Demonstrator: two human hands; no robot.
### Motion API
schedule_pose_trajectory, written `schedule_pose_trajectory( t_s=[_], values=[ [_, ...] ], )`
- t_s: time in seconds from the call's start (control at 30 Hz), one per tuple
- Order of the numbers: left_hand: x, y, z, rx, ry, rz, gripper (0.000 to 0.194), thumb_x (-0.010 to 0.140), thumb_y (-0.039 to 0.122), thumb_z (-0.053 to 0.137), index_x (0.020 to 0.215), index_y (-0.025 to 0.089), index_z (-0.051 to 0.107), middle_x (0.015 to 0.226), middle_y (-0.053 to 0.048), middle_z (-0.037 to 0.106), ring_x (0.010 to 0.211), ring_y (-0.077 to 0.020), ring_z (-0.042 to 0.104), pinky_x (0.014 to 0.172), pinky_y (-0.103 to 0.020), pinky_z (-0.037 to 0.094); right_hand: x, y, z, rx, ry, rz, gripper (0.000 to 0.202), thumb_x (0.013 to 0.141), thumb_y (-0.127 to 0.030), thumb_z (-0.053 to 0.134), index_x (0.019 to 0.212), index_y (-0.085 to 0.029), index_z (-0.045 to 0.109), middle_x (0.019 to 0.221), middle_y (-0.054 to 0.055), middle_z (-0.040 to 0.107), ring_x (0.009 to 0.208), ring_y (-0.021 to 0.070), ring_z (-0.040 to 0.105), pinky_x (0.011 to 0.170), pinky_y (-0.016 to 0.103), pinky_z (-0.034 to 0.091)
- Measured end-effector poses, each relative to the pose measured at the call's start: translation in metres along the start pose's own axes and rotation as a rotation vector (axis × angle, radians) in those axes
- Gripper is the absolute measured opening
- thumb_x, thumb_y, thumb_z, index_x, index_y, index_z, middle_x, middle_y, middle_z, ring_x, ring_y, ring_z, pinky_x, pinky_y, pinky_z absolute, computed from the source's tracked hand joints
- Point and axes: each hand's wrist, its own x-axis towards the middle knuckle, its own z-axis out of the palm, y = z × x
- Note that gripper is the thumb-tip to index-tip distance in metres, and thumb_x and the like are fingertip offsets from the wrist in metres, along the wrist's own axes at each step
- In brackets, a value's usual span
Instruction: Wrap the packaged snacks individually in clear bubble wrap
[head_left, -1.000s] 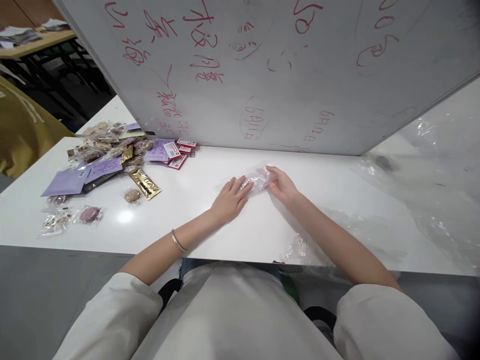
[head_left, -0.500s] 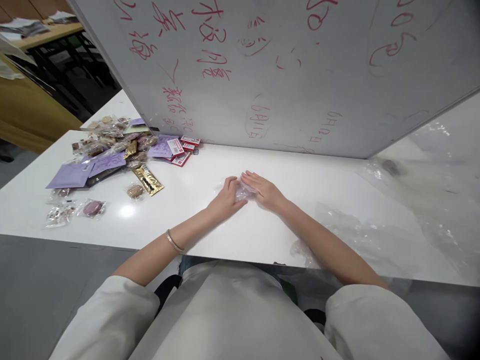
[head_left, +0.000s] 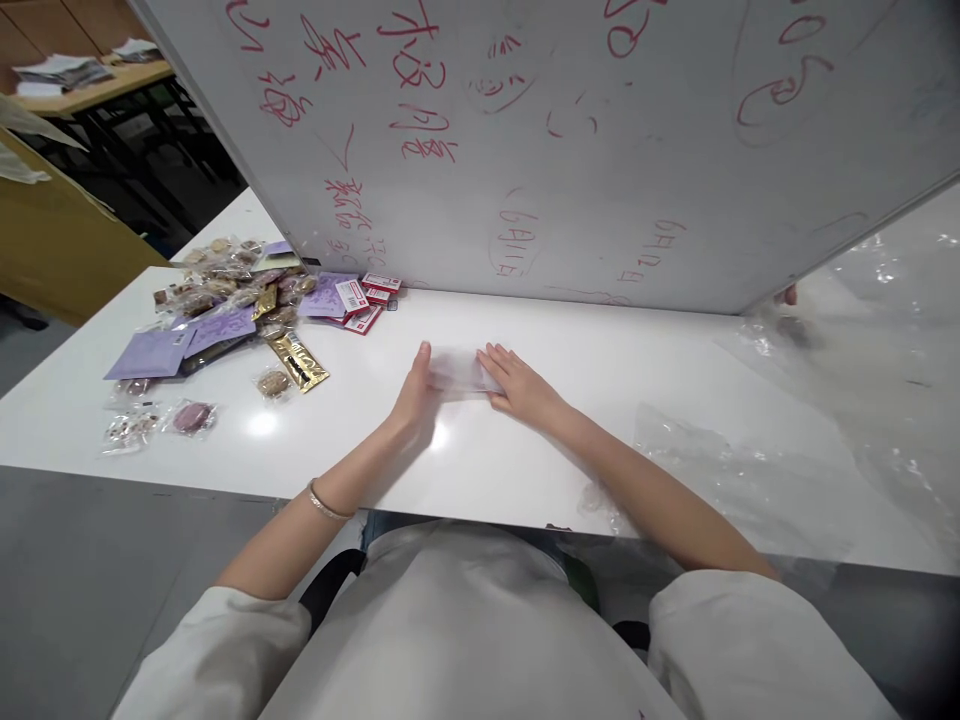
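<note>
A small piece of clear plastic film (head_left: 459, 368), perhaps a folded bag, lies stretched between my two hands in the middle of the white table (head_left: 480, 465). My left hand (head_left: 412, 393) stands on edge at the film's left end, a straight digit pointing up and away; its other fingers are partly hidden. Flat on the right end rests my right hand (head_left: 526, 386), its fingers stretched forward and slightly apart. Under my right forearm is a crumpled bit of clear plastic (head_left: 600, 502).
A heap of wrapped biscuits (head_left: 217, 280), purple packets (head_left: 150, 354), a gold sachet (head_left: 298, 361) and red-and-white boxes (head_left: 364, 318) lies on the left. Large clear plastic sheets (head_left: 892, 400) spread over the right. Behind the table rises a whiteboard (head_left: 570, 170) with red writing.
My left hand has moved left and turned onto its edge. The film, bunched between the hands before, is now spread wider and flatter. My right hand has barely shifted.
</note>
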Motion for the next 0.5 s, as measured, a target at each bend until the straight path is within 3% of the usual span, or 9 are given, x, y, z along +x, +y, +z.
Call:
schedule_pose_trajectory(
  t_s=[0.07, 0.17, 0.27, 0.33, 0.43, 0.5],
  values=[
    [0.003, 0.003, 0.013, -0.115, 0.097, -0.003, 0.045, 0.098, 0.052, 0.037, 0.104, 0.016, 0.063, 0.096, -0.009, 0.071, 0.091, -0.0225, 0.068, 0.083, -0.037, 0.053, 0.001, 0.001, 0.001, -0.010, 0.007, -0.005, 0.071, 0.090, -0.023, 0.049, 0.156, -0.015, 0.026, 0.160, 0.017, 0.030, 0.150, 0.0329, 0.022, 0.119, 0.059, 0.025],
    [0.009, 0.007, 0.029, 0.073, 0.189, 0.063, 0.030, 0.092, 0.032, 0.051, 0.117, 0.018, 0.057, 0.101, -0.010, 0.071, 0.094, -0.0237, 0.067, 0.084, -0.039, 0.053, 0.003, 0.000, 0.003, -0.020, -0.002, -0.001, 0.071, 0.089, -0.023, 0.050, 0.155, -0.014, 0.027, 0.160, 0.017, 0.029, 0.150, 0.0333, 0.020, 0.120, 0.059, 0.023],
    [0.014, 0.010, 0.040, 0.411, -0.017, 0.297, 0.037, 0.094, 0.022, 0.040, 0.128, 0.018, 0.053, 0.119, -0.015, 0.067, 0.117, -0.0296, 0.062, 0.095, -0.046, 0.050, 0.004, -0.005, 0.004, -0.010, -0.026, 0.037, 0.073, 0.086, -0.023, 0.050, 0.154, -0.008, 0.028, 0.161, 0.020, 0.026, 0.151, 0.0333, 0.017, 0.122, 0.056, 0.019],
    [0.015, 0.012, 0.045, 0.576, -0.150, 0.432, 0.044, 0.094, 0.022, 0.036, 0.136, 0.014, 0.049, 0.138, -0.019, 0.057, 0.137, -0.0314, 0.047, 0.108, -0.049, 0.042, 0.004, -0.007, 0.003, 0.029, -0.016, 0.056, 0.075, 0.085, -0.023, 0.048, 0.154, -0.005, 0.025, 0.161, 0.021, 0.022, 0.152, 0.0309, 0.015, 0.123, 0.054, 0.016],
    [0.014, 0.013, 0.046, 0.652, -0.262, 0.500, 0.058, 0.096, 0.035, 0.039, 0.148, 0.009, 0.037, 0.155, -0.019, 0.039, 0.149, -0.0320, 0.028, 0.118, -0.050, 0.031, 0.003, -0.003, -0.001, 0.199, -0.032, 0.067, 0.084, 0.080, -0.023, 0.048, 0.157, -0.008, 0.018, 0.164, 0.017, 0.018, 0.153, 0.0271, 0.012, 0.124, 0.054, 0.010],
    [0.012, 0.012, 0.044, 0.703, -0.324, 0.530, 0.071, 0.096, 0.048, 0.043, 0.153, 0.010, 0.027, 0.160, -0.018, 0.030, 0.150, -0.0330, 0.022, 0.119, -0.051, 0.027, 0.004, 0.006, -0.007, 0.344, -0.069, 0.096, 0.093, 0.072, -0.021, 0.050, 0.159, -0.015, 0.016, 0.164, 0.011, 0.020, 0.152, 0.0266, 0.015, 0.123, 0.055, 0.012]
  ],
)
